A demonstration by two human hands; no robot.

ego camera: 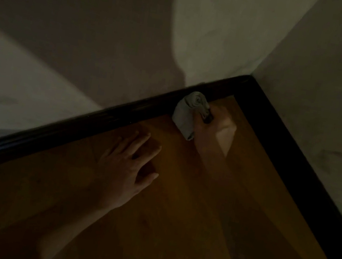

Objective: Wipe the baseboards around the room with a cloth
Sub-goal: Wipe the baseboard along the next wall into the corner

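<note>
The right hand [215, 127] is gripping a bunched grey cloth [187, 114] against the dark baseboard [100, 115] near the corner — the left hand [128, 163] is resting flat, fingers spread, on the wooden floor [173, 220]

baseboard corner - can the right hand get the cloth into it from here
Probably yes. The right hand grips the cloth against the baseboard just short of the corner, and only bare floor lies between.
</note>
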